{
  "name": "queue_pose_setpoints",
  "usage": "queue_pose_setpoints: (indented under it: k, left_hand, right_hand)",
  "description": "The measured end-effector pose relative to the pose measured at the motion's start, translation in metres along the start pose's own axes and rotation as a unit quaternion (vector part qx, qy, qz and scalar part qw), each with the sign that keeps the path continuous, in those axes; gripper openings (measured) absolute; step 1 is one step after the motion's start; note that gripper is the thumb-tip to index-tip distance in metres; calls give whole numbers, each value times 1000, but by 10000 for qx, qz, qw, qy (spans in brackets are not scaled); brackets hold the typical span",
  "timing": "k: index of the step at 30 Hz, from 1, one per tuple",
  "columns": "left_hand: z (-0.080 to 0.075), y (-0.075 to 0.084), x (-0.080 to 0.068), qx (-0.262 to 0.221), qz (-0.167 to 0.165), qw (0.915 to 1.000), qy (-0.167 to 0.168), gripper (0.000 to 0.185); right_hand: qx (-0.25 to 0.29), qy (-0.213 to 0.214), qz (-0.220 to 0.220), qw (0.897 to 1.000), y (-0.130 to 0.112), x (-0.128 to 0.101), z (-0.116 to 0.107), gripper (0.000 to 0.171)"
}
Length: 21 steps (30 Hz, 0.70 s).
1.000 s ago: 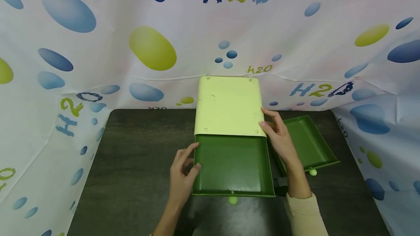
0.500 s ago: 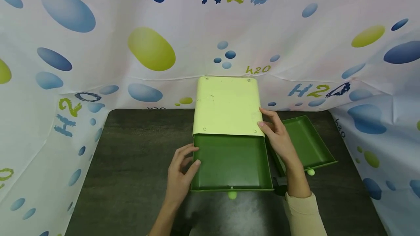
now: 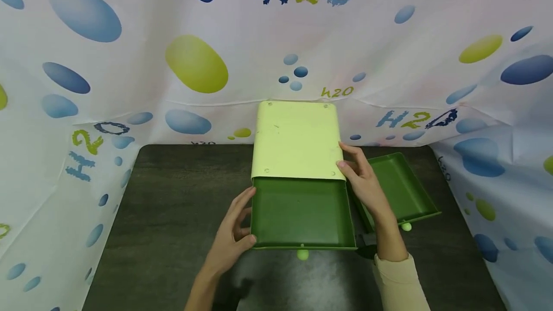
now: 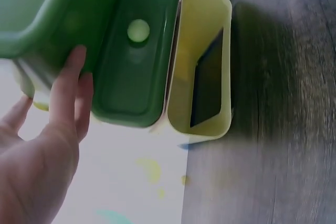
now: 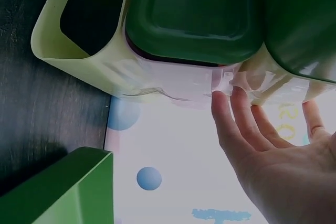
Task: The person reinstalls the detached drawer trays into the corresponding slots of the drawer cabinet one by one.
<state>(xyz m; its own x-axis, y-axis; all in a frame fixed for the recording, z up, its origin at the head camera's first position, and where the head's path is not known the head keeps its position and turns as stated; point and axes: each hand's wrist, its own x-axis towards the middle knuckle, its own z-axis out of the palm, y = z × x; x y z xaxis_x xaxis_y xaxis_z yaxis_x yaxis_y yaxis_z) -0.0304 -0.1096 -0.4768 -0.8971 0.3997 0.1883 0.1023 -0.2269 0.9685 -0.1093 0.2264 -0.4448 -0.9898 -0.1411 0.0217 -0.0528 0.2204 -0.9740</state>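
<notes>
A pale yellow-green drawer case (image 3: 295, 140) stands at the back of the dark table. Its top green drawer (image 3: 301, 217) sticks out toward me, with a pale knob (image 3: 302, 254) on the front. My left hand (image 3: 231, 234) lies with straight fingers against the drawer's left side (image 4: 37, 30), thumb near the front corner. My right hand (image 3: 363, 181) rests with straight fingers on the case's front right corner (image 5: 223, 85). The wrist views show another green drawer front (image 4: 131, 51) seated in the case, and an empty slot (image 4: 210, 77) beside it.
A second green drawer (image 3: 399, 188) lies loose on the table (image 3: 173, 196) to the right of the case, behind my right wrist. A bubble-printed white cloth (image 3: 129, 61) walls the table at the back and on both sides.
The pulled-out drawer has slid a little way back into the case. My left hand has shifted along its left side toward the front corner. The right hand stays on the case.
</notes>
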Motion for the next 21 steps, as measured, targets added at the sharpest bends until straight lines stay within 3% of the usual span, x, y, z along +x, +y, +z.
queue_pose_setpoints:
  k: [6, 16, 21]
  left_hand:
    - [0, -2, 0, -5, 21, 9998, -173, 96]
    - [2, -2, 1, 256, 23, 9997, 47, 95]
    - [-1, 3, 0, 206, -20, 9996, -189, 108]
  right_hand:
    - [10, -20, 31, 10000, -1, 1, -2, 49]
    - [-100, -48, -33, 9999, 1, 1, -2, 49]
    - [-102, -36, -65, 9999, 2, 0, 1, 49]
